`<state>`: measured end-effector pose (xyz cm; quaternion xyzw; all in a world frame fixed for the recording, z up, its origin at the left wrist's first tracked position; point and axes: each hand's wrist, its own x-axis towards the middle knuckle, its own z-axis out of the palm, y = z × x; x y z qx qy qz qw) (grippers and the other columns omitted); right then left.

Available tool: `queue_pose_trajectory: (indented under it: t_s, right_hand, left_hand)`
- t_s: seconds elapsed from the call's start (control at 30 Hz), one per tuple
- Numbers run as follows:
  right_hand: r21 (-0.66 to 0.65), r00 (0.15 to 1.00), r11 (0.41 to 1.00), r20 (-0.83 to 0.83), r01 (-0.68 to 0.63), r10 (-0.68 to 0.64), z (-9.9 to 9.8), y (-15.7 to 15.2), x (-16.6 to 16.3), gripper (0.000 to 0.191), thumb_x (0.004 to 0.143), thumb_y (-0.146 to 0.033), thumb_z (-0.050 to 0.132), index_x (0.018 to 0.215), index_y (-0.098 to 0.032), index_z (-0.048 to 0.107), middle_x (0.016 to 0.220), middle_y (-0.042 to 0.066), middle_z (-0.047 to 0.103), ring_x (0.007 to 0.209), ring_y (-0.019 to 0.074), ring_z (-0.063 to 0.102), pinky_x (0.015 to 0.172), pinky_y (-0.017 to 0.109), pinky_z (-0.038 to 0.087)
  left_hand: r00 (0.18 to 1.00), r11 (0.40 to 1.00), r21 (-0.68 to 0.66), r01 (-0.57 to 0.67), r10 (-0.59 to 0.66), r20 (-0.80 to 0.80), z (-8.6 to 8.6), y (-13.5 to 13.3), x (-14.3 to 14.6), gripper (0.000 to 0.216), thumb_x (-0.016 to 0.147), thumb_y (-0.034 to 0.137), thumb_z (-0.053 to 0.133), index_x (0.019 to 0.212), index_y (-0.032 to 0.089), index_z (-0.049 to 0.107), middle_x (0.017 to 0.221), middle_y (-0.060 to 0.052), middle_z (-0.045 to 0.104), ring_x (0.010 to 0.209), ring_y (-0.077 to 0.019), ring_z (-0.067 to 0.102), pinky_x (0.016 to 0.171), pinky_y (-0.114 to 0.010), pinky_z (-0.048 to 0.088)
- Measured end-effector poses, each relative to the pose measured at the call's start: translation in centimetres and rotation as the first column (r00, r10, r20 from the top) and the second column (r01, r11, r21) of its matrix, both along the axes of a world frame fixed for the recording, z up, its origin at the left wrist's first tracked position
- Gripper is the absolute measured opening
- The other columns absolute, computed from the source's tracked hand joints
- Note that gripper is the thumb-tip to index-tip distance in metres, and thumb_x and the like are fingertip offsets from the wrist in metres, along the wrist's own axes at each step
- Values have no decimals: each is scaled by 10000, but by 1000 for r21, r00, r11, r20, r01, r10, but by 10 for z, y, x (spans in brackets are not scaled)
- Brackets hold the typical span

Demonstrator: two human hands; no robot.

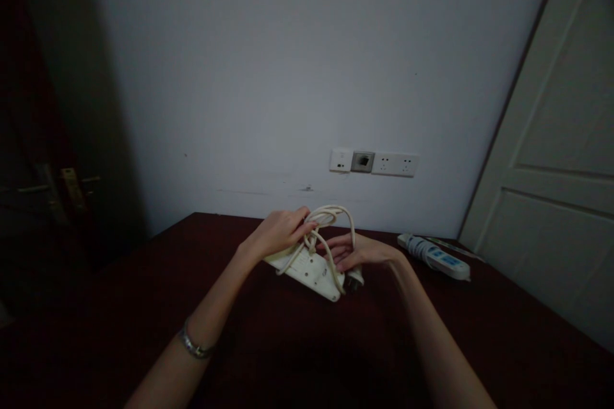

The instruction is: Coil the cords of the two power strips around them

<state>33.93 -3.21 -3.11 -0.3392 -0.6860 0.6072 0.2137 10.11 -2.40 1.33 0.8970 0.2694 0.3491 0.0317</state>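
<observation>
A white power strip [307,271] is held slanted over the dark red table, its lower end pointing to the right. Its white cord [330,209] loops above and across it, partly bunched near the middle. My left hand [283,231] is closed on the bunched cord at the strip's upper left side. My right hand [357,250] reaches in from the right, its fingers curled at the cord and the strip's edge. Just below that hand hangs the cord's plug [355,279]. The fingertips behind the cord are partly hidden.
Another power strip [434,257] with blue sockets, its cord wound around it, lies at the table's [192,249] right. A thin flat strip [453,248] lies behind it. Wall sockets [394,164] sit above the table; a white door [551,160] stands right.
</observation>
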Motion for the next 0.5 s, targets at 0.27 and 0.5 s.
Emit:
queue_pose_trajectory:
  t_s: [0.27,0.5]
  right_hand:
    - [13,1000,1000,26,14,-15,8,-6,0,501,570,-153,765,1060,-158,663,899,36,692,759,111,627,725,220,471]
    - [135,993,986,-77,97,-87,6,-2,-7,482,576,-168,720,1052,-147,648,854,25,661,697,106,575,637,210,438]
  left_hand:
    - [995,995,68,-75,78,-57,-5,0,8,278,913,378,344,822,174,510,606,-2,521,511,-120,435,516,-241,243]
    - [998,997,33,-69,69,-8,-8,10,7,294,905,406,349,828,170,508,609,9,550,534,-121,488,527,-242,315]
